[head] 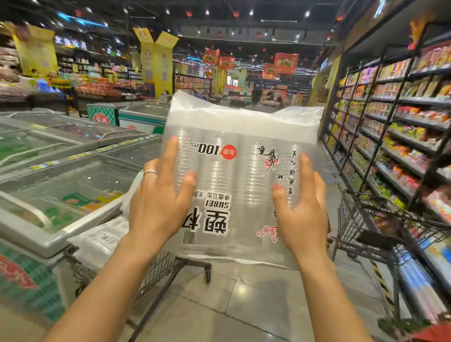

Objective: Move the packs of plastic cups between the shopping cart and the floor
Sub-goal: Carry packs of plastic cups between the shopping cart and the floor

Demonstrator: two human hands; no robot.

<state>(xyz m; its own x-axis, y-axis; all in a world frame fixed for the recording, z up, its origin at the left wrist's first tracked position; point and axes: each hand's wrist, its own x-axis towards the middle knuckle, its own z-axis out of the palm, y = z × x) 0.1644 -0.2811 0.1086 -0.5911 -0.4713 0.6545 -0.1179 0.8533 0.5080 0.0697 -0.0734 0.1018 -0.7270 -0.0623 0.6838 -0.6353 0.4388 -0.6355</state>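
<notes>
Pack of plastic cups [235, 171] hangs in mid-air in front of the person, held up between both hands, clear of the floor [235, 318] and above the shopping cart [164, 270]. The pack is a clear bag with rows of stacked transparent cups inside. Its print reads upside down from this view, with "100 PCS" near the upper left and large black characters lower down.

The left hand [158, 206] grips the pack's left side. Its forefinger lies straight up the near face, the thumb is pressed flat beside it, and the outer fingers bend toward the edge. One of those fingers wears a ring [149, 172]. The right hand [304, 216] grips the right side in the same way, with forefinger up and thumb on the face.

Below the left forearm, the shopping cart's wire basket holds another bag of white and clear plastic [102, 239]; what is inside it cannot be made out. A second cart [361, 228] stands near the shelves [409, 117] on the right, which are packed with bright packets. Glass-topped freezers [58, 185] line the left side of the aisle.
</notes>
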